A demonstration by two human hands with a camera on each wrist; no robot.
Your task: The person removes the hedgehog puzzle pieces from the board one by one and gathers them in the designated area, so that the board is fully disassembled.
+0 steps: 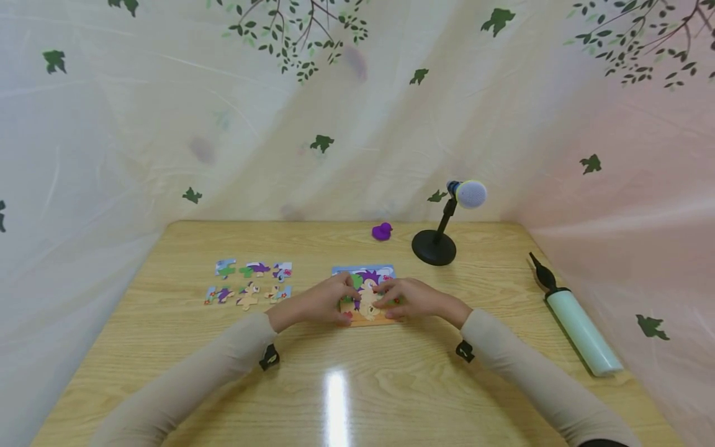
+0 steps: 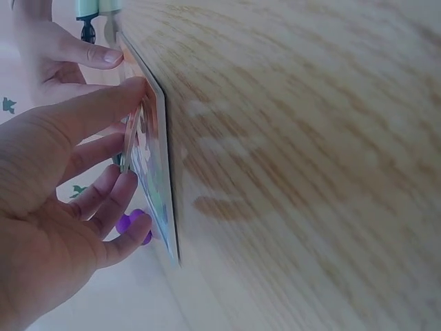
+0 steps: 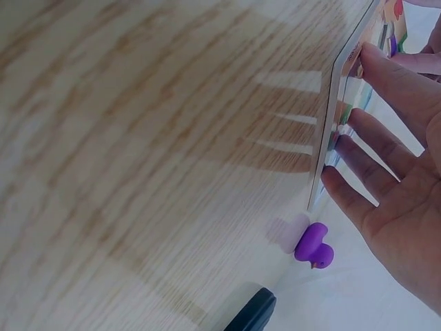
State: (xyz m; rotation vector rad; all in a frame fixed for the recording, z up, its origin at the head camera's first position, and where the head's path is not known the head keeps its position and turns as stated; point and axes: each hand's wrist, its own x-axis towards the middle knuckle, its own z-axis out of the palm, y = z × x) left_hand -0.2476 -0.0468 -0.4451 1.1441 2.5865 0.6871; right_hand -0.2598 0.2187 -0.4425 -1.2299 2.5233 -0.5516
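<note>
Basically both hands sit on the puzzle [image 1: 365, 295], mid-table [image 1: 391, 385], just in front of the person. Left hand [image 1: 321, 302] covers its left side, right hand [image 1: 416, 299] its right. In both wrist views the fingers [image 2: 103, 103] lie fairly straight and a bit spread, tips pressing flat on the board face; right-hand fingers [image 3: 386, 148] do the same from the other edge. No pinch visible, nothing curled round.

Handling, my guess: board looks thin, flat, stiff like card or thin wood, prob. light. Smooth tabletop, so it'd likely slide if pushed sideways; pressing down w/ one hand steadies it. Best hold is by the outer edges; the inset pcs could pop out if tilted or flexed.

Looks: rectangular, tan frame along the near edge, blue strip at the far edge, cartoon pic in purple, green, cream w/ a bit of red. Which slots are unfilled I can't tell, hands cover them.

Loose pieces [image 1: 251, 282] lie in two rows to the left, well apart from the board. Purple duck [image 1: 382, 231] further back, mic stand [image 1: 436, 245] back right, pump [image 1: 578, 323] far right.
</note>
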